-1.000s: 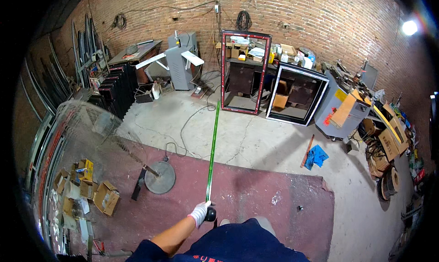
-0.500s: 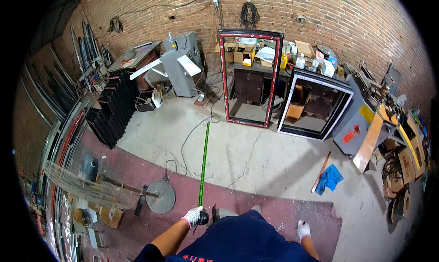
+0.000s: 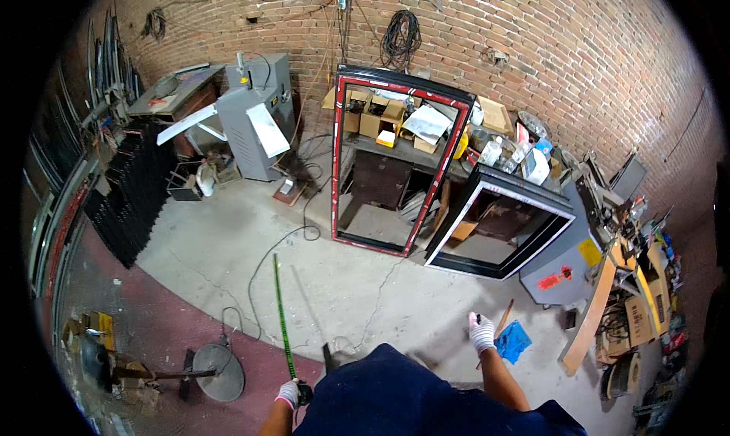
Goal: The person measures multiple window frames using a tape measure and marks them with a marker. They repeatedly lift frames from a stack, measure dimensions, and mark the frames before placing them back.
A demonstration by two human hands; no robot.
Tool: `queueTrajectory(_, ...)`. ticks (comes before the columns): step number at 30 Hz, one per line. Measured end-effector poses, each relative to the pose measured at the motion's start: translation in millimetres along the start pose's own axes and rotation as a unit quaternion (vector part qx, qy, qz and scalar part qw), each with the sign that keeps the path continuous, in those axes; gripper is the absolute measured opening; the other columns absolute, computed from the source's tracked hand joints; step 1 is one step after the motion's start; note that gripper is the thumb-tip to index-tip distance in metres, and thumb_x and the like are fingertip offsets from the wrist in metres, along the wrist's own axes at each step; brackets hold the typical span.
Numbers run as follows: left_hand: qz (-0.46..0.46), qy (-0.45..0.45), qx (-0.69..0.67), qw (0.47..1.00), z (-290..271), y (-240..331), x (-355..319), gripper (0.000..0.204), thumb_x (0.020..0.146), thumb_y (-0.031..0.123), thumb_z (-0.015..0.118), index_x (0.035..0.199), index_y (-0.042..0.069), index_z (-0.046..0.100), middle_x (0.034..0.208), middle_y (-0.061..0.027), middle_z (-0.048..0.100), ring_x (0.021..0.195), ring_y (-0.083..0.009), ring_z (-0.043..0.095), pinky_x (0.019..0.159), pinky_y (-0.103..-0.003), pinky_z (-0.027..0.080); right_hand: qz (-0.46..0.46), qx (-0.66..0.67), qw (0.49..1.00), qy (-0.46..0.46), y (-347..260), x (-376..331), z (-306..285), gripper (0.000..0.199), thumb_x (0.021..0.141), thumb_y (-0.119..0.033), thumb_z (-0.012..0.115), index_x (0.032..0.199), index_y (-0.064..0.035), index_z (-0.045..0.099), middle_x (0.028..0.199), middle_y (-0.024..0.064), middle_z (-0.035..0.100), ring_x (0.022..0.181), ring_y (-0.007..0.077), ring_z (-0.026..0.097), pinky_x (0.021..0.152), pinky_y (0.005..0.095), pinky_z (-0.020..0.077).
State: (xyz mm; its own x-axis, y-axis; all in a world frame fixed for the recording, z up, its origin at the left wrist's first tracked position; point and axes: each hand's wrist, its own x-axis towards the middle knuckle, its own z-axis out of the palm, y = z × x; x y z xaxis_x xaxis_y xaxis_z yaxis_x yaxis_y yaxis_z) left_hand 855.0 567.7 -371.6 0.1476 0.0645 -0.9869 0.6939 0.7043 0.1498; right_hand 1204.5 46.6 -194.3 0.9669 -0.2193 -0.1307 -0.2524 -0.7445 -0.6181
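While left hand [image 3: 288, 393], gloved, has fingers closed round black tape-measure case [image 3: 305, 394], low left of centre, green blade [image 3: 282, 314] juts forward over floor [image 3: 205, 238]. Case likely light, hard, best gripped by its body; blade springy, apt to buckle. Right hand [image 3: 481, 333]: fingers curled (grip on small dark item [image 3: 478, 319]: cannot tell). Loose cable [image 3: 252, 284] near blade could snag; red-edged frame [image 3: 335, 162] stands ahead.

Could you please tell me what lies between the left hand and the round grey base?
In the head view, only bare maroon mat shows between the left hand and the round grey base.
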Motion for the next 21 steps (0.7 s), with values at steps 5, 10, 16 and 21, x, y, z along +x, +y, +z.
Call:
queueTrajectory(5, 0.012, 0.008, -0.076, 0.997, 0.6, 64.1, 22.0, 0.035, 0.101, 0.041, 0.041, 0.097, 0.015, 0.064, 0.062, -0.0078, 0.058, 0.046, -0.0315, 0.051, 0.043, -0.052, 0.040, -0.047, -0.004, 0.999, -0.025, -118.3, 97.7, 15.2, 0.029, 0.094, -0.027, 0.058, 0.092, -0.0015, 0.071, 0.077, 0.0141, 0.070, 0.073, 0.0225, 0.067, 0.071, 0.0349, 0.0516)
queueTrajectory(10, 0.077, -0.006, -0.150, 0.986, -8.0, 114.3, -1.3, 0.037, 0.102, 0.040, 0.039, 0.106, 0.009, 0.057, 0.069, -0.0116, 0.059, 0.054, -0.0288, 0.055, 0.047, -0.044, 0.046, -0.159, 0.061, 0.984, -0.050, -230.6, 240.9, 59.2, 0.026, 0.096, -0.024, 0.059, 0.093, 0.0005, 0.069, 0.072, 0.0099, 0.067, 0.064, 0.0155, 0.062, 0.063, 0.0331, 0.0502)
queueTrajectory(16, 0.278, 0.123, -0.189, 0.934, 114.8, 165.2, -119.3, 0.050, 0.099, 0.045, 0.052, 0.121, 0.001, 0.054, 0.063, -0.0065, 0.056, 0.049, -0.0197, 0.051, 0.047, -0.037, 0.043, -0.381, 0.173, 0.905, 0.073, -401.8, 427.2, 140.9, 0.029, 0.094, -0.030, 0.061, 0.084, -0.0049, 0.072, 0.068, 0.0164, 0.064, 0.063, 0.0294, 0.063, 0.064, 0.0366, 0.0492)
queueTrajectory(21, 0.326, 0.251, -0.245, 0.878, 222.0, 184.3, -171.8, 0.051, 0.103, 0.044, 0.046, 0.121, -0.002, 0.057, 0.056, 0.0008, 0.046, 0.044, -0.0106, 0.039, 0.043, -0.028, 0.032, -0.254, 0.511, 0.819, -0.057, -582.2, 508.1, 187.9, 0.033, 0.096, -0.029, 0.061, 0.109, 0.0005, 0.065, 0.068, 0.0068, 0.062, 0.053, 0.0096, 0.054, 0.052, 0.0271, 0.0458)
